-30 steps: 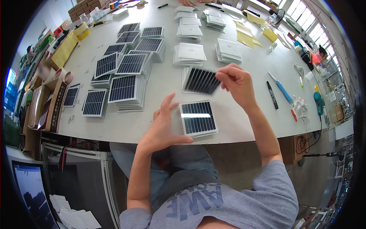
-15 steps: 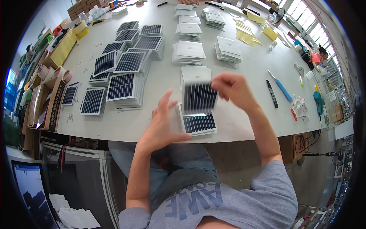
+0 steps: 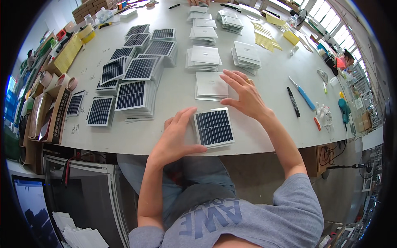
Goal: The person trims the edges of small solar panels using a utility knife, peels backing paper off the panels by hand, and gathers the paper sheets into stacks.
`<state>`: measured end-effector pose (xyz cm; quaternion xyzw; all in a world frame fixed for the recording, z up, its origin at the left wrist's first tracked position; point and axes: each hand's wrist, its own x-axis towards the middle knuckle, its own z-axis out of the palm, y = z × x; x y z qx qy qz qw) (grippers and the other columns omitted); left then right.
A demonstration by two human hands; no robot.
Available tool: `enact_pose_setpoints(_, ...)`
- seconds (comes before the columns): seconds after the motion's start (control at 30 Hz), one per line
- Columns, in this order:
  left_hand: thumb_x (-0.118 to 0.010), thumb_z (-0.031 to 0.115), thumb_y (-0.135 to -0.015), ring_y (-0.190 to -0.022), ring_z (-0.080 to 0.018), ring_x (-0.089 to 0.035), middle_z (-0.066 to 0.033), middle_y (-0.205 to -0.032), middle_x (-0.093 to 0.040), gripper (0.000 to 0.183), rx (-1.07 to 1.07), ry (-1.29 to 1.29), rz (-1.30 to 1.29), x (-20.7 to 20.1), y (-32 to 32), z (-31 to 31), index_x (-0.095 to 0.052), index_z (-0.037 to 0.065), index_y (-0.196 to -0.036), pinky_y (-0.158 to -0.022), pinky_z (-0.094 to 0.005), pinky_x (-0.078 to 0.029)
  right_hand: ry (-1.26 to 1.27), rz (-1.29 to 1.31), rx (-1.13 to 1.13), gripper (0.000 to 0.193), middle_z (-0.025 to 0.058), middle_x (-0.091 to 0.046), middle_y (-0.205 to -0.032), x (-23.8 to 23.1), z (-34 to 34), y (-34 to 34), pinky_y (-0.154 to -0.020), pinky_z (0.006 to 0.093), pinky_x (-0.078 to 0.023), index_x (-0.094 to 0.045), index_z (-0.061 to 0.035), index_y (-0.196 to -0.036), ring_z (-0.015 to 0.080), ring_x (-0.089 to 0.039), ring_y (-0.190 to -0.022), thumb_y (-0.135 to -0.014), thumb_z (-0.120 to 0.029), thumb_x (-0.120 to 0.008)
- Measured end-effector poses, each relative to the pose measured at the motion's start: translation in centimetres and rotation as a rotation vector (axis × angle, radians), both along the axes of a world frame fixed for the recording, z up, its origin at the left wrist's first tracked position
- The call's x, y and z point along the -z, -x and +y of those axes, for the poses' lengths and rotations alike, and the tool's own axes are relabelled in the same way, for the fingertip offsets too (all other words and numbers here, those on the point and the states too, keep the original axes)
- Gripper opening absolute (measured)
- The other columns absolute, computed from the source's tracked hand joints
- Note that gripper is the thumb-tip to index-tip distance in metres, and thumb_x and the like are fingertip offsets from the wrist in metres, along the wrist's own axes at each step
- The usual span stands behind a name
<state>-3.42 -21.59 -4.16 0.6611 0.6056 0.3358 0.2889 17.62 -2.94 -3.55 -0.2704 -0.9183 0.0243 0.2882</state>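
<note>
A small stack of solar panels [image 3: 214, 127], dark cells with white borders facing up, lies at the table's near edge. My left hand [image 3: 175, 134] curves around its left side, fingers apart, thumb along the lower left corner. Beyond the stack, my right hand [image 3: 244, 93] is spread and holds nothing. Its fingertips are over the right edge of a stack of white-backed panels [image 3: 210, 84]; whether they touch is unclear. Farther left stand several taller stacks of panels with cells up, the closest being a front stack [image 3: 131, 97] and a lower stack [image 3: 100, 110].
More white-backed stacks [image 3: 204, 56] run up the table's middle. To the right lie a black marker [image 3: 293, 101], a blue knife [image 3: 305, 97], gloves [image 3: 324, 115] and a teal tool [image 3: 344, 109]. A cardboard box [image 3: 58, 113] sits at the left edge. Another person's hands [image 3: 199, 2] show at the far end.
The panel that my right hand held now lies on top of the near stack. My right hand has let go and opened, moving slightly left. My left hand stays about where it was.
</note>
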Motion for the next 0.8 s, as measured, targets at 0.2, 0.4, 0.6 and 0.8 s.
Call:
enact_pose_setpoints(0.2,-0.088,0.033,-0.061,-0.136,-0.0364,-0.036,-0.0158,-0.147,-0.041,0.104,-0.010,-0.016,0.017,0.3,0.0,0.0,-0.036,0.006,-0.147,-0.114,-0.0425,-0.029,-0.154,-0.124,-0.114,0.042,0.0080,-0.068,-0.115,2.1,1.4,-0.6,-0.098,0.0417,-0.045,-0.067,-0.0094,-0.116,0.0256,-0.054,-0.125,-0.079,-0.025,-0.079)
enact_pose_setpoints(0.4,-0.089,0.033,-0.061,-0.136,-0.0370,-0.035,-0.0158,-0.148,-0.040,0.105,-0.003,0.008,0.004,0.1,-0.1,-0.1,-0.035,0.007,-0.148,-0.114,-0.0432,-0.030,-0.201,0.214,-0.079,0.014,0.0033,-0.071,-0.087,0.3,1.5,-0.3,-0.074,0.0306,-0.049,-0.071,-0.0061,-0.094,0.0182,-0.063,-0.080,-0.085,-0.017,-0.073)
enact_pose_setpoints(0.6,-0.090,0.027,-0.058,-0.135,-0.0384,-0.036,-0.0157,-0.149,-0.039,0.108,-0.027,0.004,0.001,0.3,-0.3,-0.1,-0.034,0.011,-0.149,-0.113,-0.0445,-0.032,0.678,0.614,0.131,0.021,-0.0043,-0.059,-0.071,-0.3,3.3,-0.3,-0.053,0.0201,-0.039,-0.069,0.0000,-0.093,0.0033,-0.048,-0.062,-0.097,-0.020,-0.063)
enact_pose_setpoints(0.8,-0.090,0.027,-0.057,-0.135,-0.0386,-0.037,-0.0159,-0.149,-0.041,0.109,-0.034,0.013,-0.007,0.4,-0.3,-0.2,-0.034,0.011,-0.149,-0.113,-0.0446,-0.032,0.881,0.671,0.116,0.021,-0.0019,-0.060,-0.070,-0.2,2.7,0.1,-0.051,0.0192,-0.037,-0.069,0.0007,-0.093,0.0039,-0.046,-0.058,-0.096,-0.019,-0.064)
